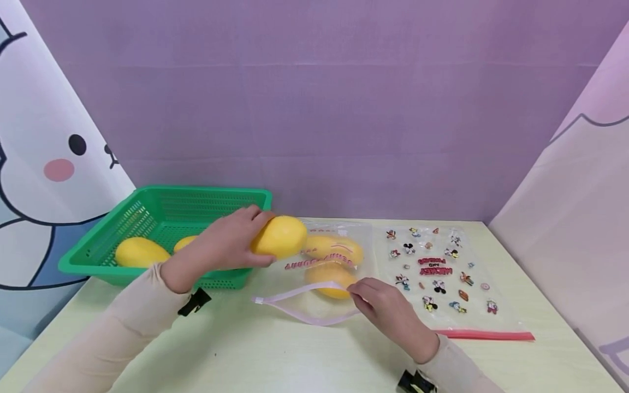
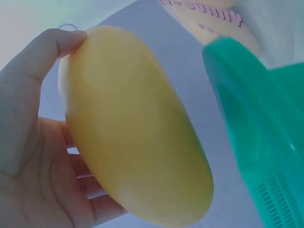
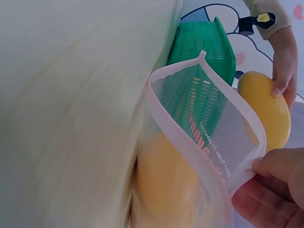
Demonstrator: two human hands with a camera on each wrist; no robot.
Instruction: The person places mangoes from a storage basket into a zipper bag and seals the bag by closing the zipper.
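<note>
My left hand (image 1: 231,240) grips a yellow mango (image 1: 281,237), raised between the green basket and a clear zip bag (image 1: 275,278). In the left wrist view the thumb lies on one end of the mango (image 2: 133,128) and the fingers are behind it. The right hand (image 1: 388,311) pinches the pale pink zip edge of the bag, and its mouth gapes toward me. Inside the bag lie two mangoes (image 1: 339,250), one behind the other. The right wrist view shows the parted bag mouth (image 3: 213,175), with the held mango (image 3: 266,109) just beyond the rim.
The green basket (image 1: 162,196) stands at the left with more mangoes (image 1: 140,252) in it. A flat clear bag (image 1: 442,284) with cartoon prints and a red zip strip (image 1: 486,335) lies at the right. A purple cloth wall (image 1: 344,109) rises behind the table (image 1: 295,360).
</note>
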